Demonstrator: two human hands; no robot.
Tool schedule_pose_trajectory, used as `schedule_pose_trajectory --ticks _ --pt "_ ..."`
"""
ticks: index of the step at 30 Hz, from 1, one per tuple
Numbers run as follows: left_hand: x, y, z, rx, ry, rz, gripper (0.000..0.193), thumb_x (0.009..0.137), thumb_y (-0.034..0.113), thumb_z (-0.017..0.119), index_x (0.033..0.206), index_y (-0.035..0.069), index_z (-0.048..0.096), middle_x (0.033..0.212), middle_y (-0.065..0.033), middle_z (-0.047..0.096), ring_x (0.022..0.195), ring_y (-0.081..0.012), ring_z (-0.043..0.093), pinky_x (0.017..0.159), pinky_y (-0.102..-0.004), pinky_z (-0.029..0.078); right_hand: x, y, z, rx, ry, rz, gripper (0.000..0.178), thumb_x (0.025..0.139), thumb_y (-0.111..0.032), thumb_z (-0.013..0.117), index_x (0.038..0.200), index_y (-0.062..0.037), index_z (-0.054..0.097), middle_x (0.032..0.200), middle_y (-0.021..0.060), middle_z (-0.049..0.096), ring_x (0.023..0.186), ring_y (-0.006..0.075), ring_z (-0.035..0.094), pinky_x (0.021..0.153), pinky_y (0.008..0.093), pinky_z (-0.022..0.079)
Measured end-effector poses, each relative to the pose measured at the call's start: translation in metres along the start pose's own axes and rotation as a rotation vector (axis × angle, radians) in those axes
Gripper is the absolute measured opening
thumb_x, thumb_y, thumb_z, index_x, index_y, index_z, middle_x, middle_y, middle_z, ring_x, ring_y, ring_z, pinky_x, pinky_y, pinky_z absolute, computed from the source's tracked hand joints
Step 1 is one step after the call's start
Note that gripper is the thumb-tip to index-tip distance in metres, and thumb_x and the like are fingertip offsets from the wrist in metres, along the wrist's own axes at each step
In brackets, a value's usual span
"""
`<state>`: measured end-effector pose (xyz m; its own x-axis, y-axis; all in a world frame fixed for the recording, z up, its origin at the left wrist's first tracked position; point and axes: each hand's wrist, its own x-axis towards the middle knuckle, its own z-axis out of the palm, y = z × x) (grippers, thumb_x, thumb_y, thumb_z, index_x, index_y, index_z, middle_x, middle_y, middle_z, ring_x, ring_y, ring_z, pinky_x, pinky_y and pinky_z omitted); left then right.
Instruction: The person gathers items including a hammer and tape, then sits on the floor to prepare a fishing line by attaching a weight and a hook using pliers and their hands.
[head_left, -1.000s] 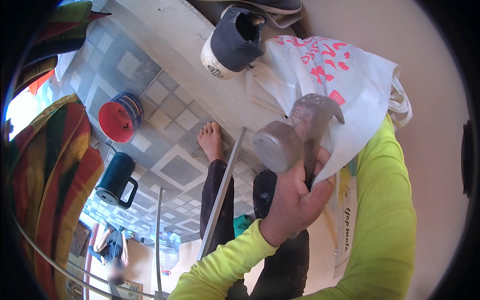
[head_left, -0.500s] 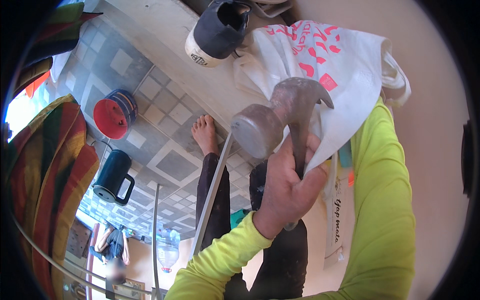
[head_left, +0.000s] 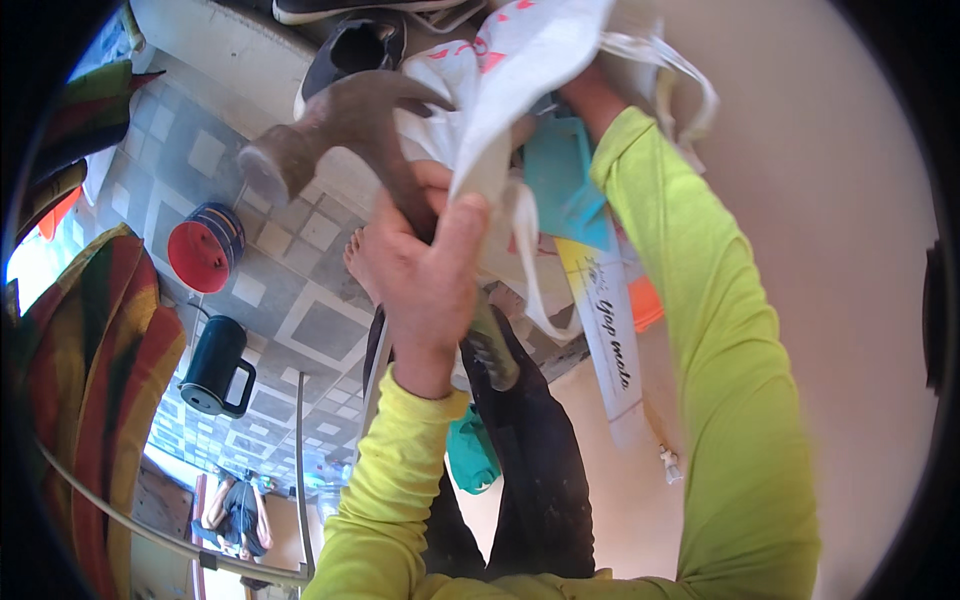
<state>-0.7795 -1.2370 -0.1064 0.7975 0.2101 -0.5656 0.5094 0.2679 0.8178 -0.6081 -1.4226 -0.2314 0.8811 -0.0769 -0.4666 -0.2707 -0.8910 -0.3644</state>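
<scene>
My left hand [head_left: 425,275] is wrapped round the handle of a claw hammer [head_left: 355,115], whose worn metal head points up and left. The thumb of that hand also presses on the edge of a white cloth bag [head_left: 535,65] with red print. My right hand [head_left: 592,100] reaches in behind the bag's side; only its wrist and back show, and the fingers are hidden. Beside the right wrist is a turquoise plastic piece [head_left: 565,180]. Below it hangs a long white and yellow strip [head_left: 603,335] with dark lettering, next to an orange piece [head_left: 646,304].
A dark shoe [head_left: 365,45] lies on the ledge behind the hammer. On the tiled floor stand a red-lined bucket [head_left: 200,255] and a dark teal mug [head_left: 215,365]. Striped cloth [head_left: 95,370] hangs at left, near a metal rail [head_left: 301,450]. Another person [head_left: 238,515] is farther off.
The left hand has carried the hammer up and left. The bag has shifted left with it, uncovering the turquoise piece and more of the strip. My right wrist, hidden before, now shows.
</scene>
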Motion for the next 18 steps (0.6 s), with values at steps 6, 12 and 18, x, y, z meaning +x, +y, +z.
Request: schedule_pose_trajectory --ticks 6,12,18 --pt "-0.02 0.044 -0.015 -0.019 -0.009 0.073 0.04 0.096 0.011 0.052 0.132 -0.005 0.048 0.079 0.002 0.048 0.052 -0.0018 0.037 0.047 -0.0197 0.032 -0.056 -0.007 -0.018 0.785 0.394 -0.153 0.034 0.08 -0.02 0.072 0.106 0.0004 0.066 0.098 0.0078 0.068 0.09 0.0132 0.062 0.081 0.0286 0.05" --pt "-0.07 0.106 0.016 -0.088 -0.349 -0.09 0.044 0.094 0.003 0.045 0.137 -0.006 0.04 0.085 -0.0045 0.055 0.055 -0.0098 0.052 0.05 -0.0239 0.046 -0.19 0.002 -0.076 0.996 0.27 -0.061 0.033 0.085 -0.011 0.063 0.116 0.0004 0.06 0.096 0.0066 0.066 0.08 0.0118 0.059 0.071 0.0266 0.049" --pt "-0.073 0.088 0.077 -0.11 -0.602 -0.447 0.035 0.091 0.004 0.05 0.124 -0.006 0.047 0.083 -0.006 0.054 0.056 -0.012 0.052 0.049 -0.0274 0.048 -0.312 0.034 -0.138 1.248 0.173 0.231 0.045 0.086 -0.01 0.057 0.129 0.0023 0.053 0.095 0.0061 0.062 0.072 0.0072 0.052 0.061 0.0222 0.042"
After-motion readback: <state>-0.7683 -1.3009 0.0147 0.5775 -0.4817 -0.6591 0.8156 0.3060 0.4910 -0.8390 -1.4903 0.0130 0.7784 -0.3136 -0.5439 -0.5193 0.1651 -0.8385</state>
